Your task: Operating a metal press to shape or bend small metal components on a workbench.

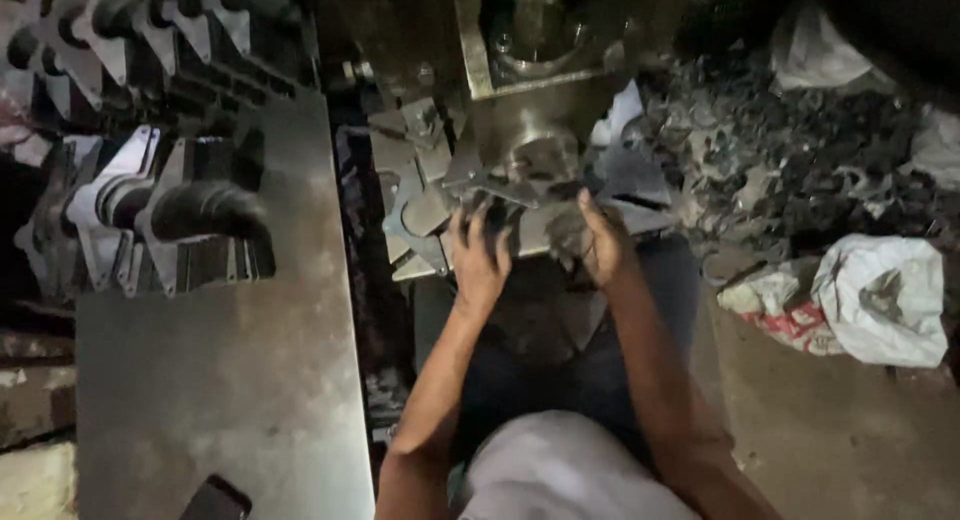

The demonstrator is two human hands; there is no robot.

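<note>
Left hand [480, 252] and right hand [600, 242] gripping flat metal plate [520, 190], between them

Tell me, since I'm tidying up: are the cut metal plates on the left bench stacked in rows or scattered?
Stacked in rows: the metal plates stand on edge, packed together, on the bench.

Stacked metal blanks [150, 220] lie at the worktop's [230, 380] far left edge; scrap heap [780, 150] (with sacks [885, 300]) right of the press [530, 70].
</note>
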